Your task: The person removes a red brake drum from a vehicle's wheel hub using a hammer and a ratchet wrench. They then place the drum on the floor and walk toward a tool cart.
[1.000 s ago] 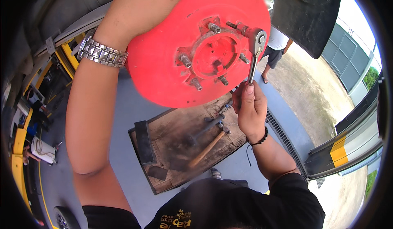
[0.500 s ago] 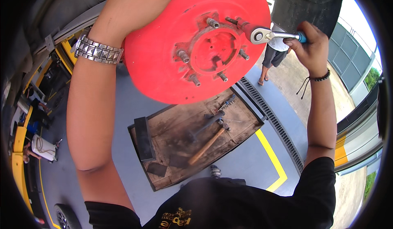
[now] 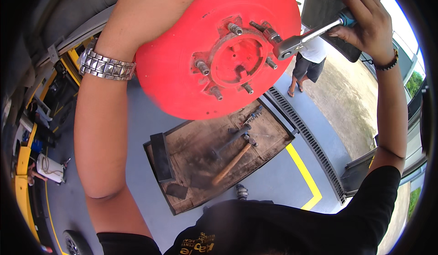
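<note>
A red-painted brake drum (image 3: 171, 84) with several wheel studs around its hub hangs at the top of the view. My left hand (image 3: 153, 11) grips its upper left edge, some fingers hidden by the rim or the picture's edge. In my right hand (image 3: 373, 24), closed round the teal handle, is a ratchet wrench (image 3: 315, 34). Its head is joined to a metal socket (image 3: 273, 36), which sits at the upper right stud position. Other studs, such as the lower left stud (image 3: 216, 93), stand bare.
Below the drum stands a worn tray (image 3: 191, 152) holding a wooden-handled hammer (image 3: 232, 164), a dark hammer (image 3: 230, 142) and a black block (image 3: 162, 157). Behind the wrench stands a person (image 3: 308, 65). A drain grate (image 3: 310, 141) crosses the floor; a wheel (image 3: 76, 242) lies lower left.
My right hand has swung the ratchet handle up and outward to the right, and the ratchet head has tilted with it. My left hand stays on the drum's edge.
</note>
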`<state>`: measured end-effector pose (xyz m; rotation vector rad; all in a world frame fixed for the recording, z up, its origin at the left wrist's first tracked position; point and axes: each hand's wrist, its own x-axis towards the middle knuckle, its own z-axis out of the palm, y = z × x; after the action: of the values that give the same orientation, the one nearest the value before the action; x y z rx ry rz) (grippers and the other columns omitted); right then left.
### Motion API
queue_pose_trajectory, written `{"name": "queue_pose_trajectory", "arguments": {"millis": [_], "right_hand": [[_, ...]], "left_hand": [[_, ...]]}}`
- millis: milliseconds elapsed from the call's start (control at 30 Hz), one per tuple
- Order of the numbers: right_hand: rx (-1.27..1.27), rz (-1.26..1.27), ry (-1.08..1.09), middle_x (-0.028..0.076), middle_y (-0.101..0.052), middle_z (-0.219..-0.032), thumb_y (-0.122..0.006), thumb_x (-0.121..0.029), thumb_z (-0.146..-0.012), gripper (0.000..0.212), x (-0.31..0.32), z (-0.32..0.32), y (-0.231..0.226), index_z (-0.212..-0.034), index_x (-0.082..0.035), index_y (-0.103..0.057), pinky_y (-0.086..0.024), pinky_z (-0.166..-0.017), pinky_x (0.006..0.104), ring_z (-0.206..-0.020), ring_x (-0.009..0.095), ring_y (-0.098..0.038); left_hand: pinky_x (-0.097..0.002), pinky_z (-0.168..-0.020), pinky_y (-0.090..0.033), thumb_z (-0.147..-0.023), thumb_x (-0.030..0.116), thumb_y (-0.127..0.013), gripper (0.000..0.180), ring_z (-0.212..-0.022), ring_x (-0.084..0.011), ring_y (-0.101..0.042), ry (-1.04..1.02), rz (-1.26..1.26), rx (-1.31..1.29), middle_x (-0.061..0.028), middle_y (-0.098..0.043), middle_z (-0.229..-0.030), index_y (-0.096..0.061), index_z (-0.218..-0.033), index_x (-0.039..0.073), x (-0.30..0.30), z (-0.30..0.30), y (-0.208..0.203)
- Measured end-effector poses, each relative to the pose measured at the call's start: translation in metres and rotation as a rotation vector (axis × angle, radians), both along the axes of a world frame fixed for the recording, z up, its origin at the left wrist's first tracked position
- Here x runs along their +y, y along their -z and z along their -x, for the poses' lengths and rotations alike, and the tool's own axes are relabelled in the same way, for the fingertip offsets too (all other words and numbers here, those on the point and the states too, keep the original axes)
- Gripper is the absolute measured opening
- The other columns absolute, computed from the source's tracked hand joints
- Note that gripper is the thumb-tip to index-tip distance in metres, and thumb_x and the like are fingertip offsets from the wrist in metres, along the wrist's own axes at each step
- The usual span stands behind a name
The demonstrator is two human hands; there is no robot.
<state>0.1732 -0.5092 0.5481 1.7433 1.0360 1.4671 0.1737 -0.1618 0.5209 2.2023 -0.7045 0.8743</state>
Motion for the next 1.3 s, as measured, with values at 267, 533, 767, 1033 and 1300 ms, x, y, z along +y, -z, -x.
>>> {"name": "queue_pose_trajectory", "arguments": {"millis": [267,533,767,1033,1300], "right_hand": [[0.516,-1.260,-0.173,0.009,-0.051,-0.056,-0.077,-0.046,-0.084,0.047,0.074,0.000,0.205,-0.079,-0.002,-0.063,-0.045,-0.053,0.0349,-0.053,0.023,-0.054],[0.167,-0.513,-0.011,0.007,-0.065,-0.073,-0.075,-0.053,-0.080,0.049,0.008,-0.016,0.098,-0.098,-0.008,-0.067,-0.050,-0.058,0.0386,-0.063,0.027,-0.064],[0.121,-0.125,0.058,0.011,-0.055,-0.085,-0.075,-0.060,-0.073,0.061,0.006,-0.001,0.005,-0.094,-0.005,-0.060,-0.044,-0.063,0.0404,-0.074,0.032,-0.056],[0.819,-1.622,-0.477,-0.004,-0.047,-0.070,-0.050,-0.036,-0.105,0.038,0.130,-0.005,0.261,-0.086,-0.003,-0.055,-0.034,-0.057,0.0213,-0.063,0.005,-0.041],[0.108,-0.176,0.037,0.015,-0.061,-0.098,-0.075,-0.048,-0.080,0.055,-0.014,-0.006,0.012,-0.109,-0.003,-0.062,-0.050,-0.070,0.0403,-0.084,0.037,-0.063]], "left_hand": [[-0.0351,-0.081,-0.055,-0.093,0.040,-0.068,0.052,-0.090,-0.0259,-0.071,0.025,0.034,-0.045,-0.0218,-0.072,-0.099,-0.065,-0.115,-0.007,0.010,-0.010,0.007],[-0.0361,-0.085,-0.054,-0.093,0.038,-0.068,0.050,-0.095,-0.0267,-0.070,0.063,0.016,-0.037,-0.0216,-0.072,-0.102,-0.065,-0.116,-0.005,0.012,-0.016,0.002],[-0.0375,-0.084,-0.055,-0.092,0.040,-0.068,0.050,-0.094,-0.0294,-0.071,-0.080,-0.005,-0.069,-0.0221,-0.072,-0.101,-0.066,-0.114,-0.005,0.007,-0.020,0.005],[-0.0372,-0.079,-0.056,-0.092,0.044,-0.066,0.053,-0.089,-0.0304,-0.072,-0.010,0.023,-0.022,-0.0229,-0.072,-0.098,-0.067,-0.112,-0.006,0.011,-0.019,0.006],[-0.0379,-0.082,-0.055,-0.092,0.045,-0.066,0.055,-0.092,-0.0327,-0.070,-0.083,-0.048,-0.206,-0.0241,-0.071,-0.095,-0.067,-0.108,-0.007,0.005,-0.012,0.009]]}}
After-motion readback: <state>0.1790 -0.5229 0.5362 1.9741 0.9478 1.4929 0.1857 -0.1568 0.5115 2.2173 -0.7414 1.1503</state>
